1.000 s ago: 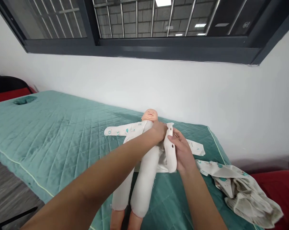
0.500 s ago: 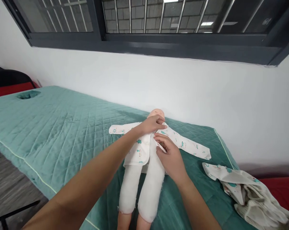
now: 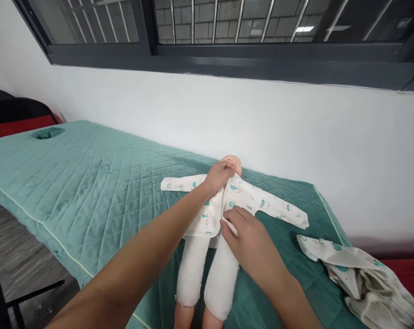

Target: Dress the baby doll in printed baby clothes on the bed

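A doll (image 3: 192, 274) lies on its back with its head toward the wall, its legs white and its feet bare. It wears a white baby shirt (image 3: 204, 225) printed with small green figures, both sleeves spread sideways. At the neck, my left hand (image 3: 220, 177) pinches the shirt's collar, covering part of the doll's chin. Lower down, my right hand (image 3: 253, 242) grips the edge of the shirt's right front panel between thumb and fingers. That panel meets the other one along the middle of the chest. My right hand hides the panel's lower corner.
Green quilted cover (image 3: 124, 183) spreads over the bed, which has a face hole (image 3: 48, 133) at the far left. Crumpled printed cloth (image 3: 361, 269) lies at the right edge. Behind stands a white wall (image 3: 278, 119) below a barred window. A black and red chair (image 3: 22, 114) is at far left.
The shirt's right front panel has been drawn over the doll's chest toward the middle. My left hand has closed at the collar, and my right hand has moved slightly down with the panel's edge.
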`<action>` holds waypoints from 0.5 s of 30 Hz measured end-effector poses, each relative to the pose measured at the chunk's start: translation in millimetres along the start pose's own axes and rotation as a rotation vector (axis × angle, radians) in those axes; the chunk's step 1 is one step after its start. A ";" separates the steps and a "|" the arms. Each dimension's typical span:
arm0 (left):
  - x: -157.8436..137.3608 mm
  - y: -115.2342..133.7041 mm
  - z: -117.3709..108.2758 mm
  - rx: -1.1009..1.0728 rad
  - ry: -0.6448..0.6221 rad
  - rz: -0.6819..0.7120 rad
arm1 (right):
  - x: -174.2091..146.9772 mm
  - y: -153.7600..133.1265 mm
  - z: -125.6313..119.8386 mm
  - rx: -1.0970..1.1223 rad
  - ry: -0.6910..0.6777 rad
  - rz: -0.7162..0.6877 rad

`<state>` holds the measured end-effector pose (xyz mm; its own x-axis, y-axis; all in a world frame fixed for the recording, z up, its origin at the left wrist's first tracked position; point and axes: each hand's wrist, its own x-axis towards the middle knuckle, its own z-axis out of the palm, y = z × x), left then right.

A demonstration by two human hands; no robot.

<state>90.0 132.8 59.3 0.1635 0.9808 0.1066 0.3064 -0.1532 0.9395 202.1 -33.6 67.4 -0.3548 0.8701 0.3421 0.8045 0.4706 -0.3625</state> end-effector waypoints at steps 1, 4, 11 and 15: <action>-0.4 -1.5 0.1 -0.010 0.042 -0.004 | 0.2 -3.9 3.2 0.008 -0.010 -0.024; -0.2 -5.6 0.2 0.069 0.143 0.018 | 0.0 -10.9 8.7 0.009 -0.087 -0.078; -41.8 -23.9 -19.8 0.130 0.313 0.202 | 5.8 7.6 5.5 0.168 0.026 -0.073; -104.0 -58.0 -36.4 0.109 0.412 0.197 | 10.5 34.0 25.8 0.202 0.175 -0.074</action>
<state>21.1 44.1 5.6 -0.1502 0.8947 0.4207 0.4076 -0.3317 0.8508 213.5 -4.7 36.4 -0.3069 0.8020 0.5125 0.6620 0.5668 -0.4904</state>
